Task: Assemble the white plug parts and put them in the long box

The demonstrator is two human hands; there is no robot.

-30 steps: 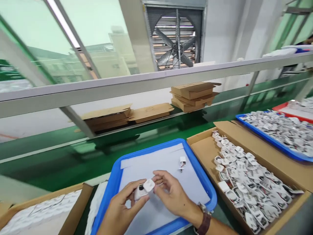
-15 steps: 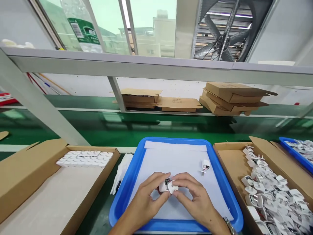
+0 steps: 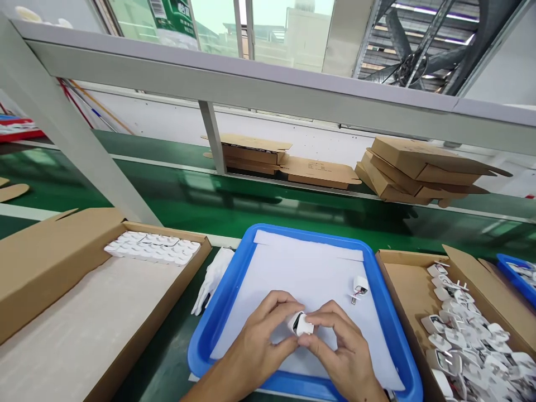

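Note:
Over the blue tray (image 3: 196, 340), my left hand (image 3: 268, 335) pinches a small white charger housing (image 3: 293, 322) between thumb and fingers. A white end cover (image 3: 306, 326) is gripped by my right hand (image 3: 345, 343) against the housing's open end. A dark gap shows between the two parts, so the cover sits tilted. On the white paper (image 3: 310, 262) lining the tray, a second charger housing (image 3: 360, 284) lies to the right, its wires and plug piece (image 3: 354, 298) hanging out.
At left, an open cardboard box (image 3: 167, 301) holds rows of white chargers (image 3: 153, 247). Unassembled chargers (image 3: 473, 335) fill a box (image 3: 402, 290) on the right. A white glove (image 3: 213, 276) lies beside the tray. Flat cardboard boxes (image 3: 422, 173) are stacked behind the frame bar (image 3: 251, 72).
The cover has come up against the housing's end, hiding the circuit parts that showed before. Both hands have turned the pieces slightly. The view has tilted and shifted downward.

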